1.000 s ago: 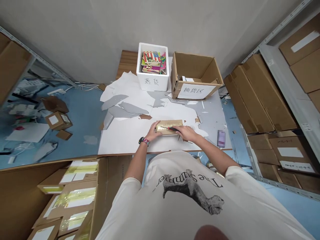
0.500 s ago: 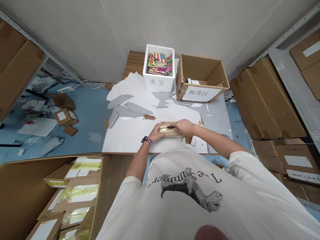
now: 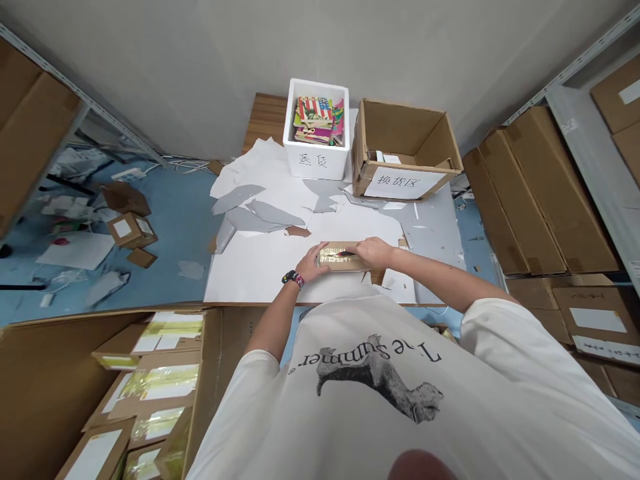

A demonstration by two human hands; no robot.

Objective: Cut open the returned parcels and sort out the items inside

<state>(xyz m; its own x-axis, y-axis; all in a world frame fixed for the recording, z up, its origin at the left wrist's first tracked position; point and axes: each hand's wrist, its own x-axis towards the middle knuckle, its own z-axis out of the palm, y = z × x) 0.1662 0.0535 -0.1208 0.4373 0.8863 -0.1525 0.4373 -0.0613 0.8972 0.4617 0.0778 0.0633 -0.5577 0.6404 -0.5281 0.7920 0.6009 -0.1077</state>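
Note:
A small cardboard box (image 3: 356,265) with shiny yellowish tape on top lies on the white-covered table (image 3: 260,267) near its front edge. My left hand (image 3: 312,264), with a watch on the wrist, grips the box's left end, thumb at the near side and fingers at the far side. Above the box's right part, my right hand (image 3: 374,253) is closed round a small dark and red tool (image 3: 345,254), whose tip points left over the tape. The tool's handle is mostly hidden in the hand.
Behind stand a white foam box (image 3: 316,162) with booklets and an open cardboard box (image 3: 407,183) with a paper label. Torn grey and white sheets (image 3: 273,213) lie on the table. A large carton (image 3: 213,373) of taped parcels is at lower left; stacked cartons (image 3: 540,193) stand right.
My right hand and the tool have shifted slightly to the right along the tape. My left hand still holds the box's left end. The view has moved a little.

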